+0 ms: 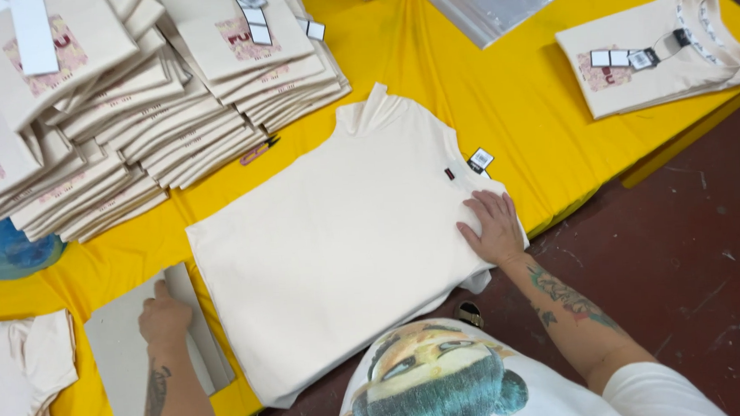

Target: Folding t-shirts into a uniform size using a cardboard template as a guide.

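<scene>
Lying face down across the yellow table cover (499, 91), the cream T-shirt (338, 243) sits at the near edge, its hem hanging slightly over the side. The right hand (493, 225) rests flat and open on the shirt's right side near a sleeve, pressing cloth, not gripping it. The left hand (163, 316) is laid over the top edge of a grey cardboard sheet (125, 364) beside the shirt — fingers curled on it, though whether they actually pinch it I cannot tell. The shirt looks light, soft and limp; it would likely sag and crease if lifted at one point, so shoulders or side seams seem the better places to hold. The cardboard appears stiff and thin. Stacks of folded shirts (128, 102) lie beyond — a single folded shirt (657, 49) sits far right.
</scene>
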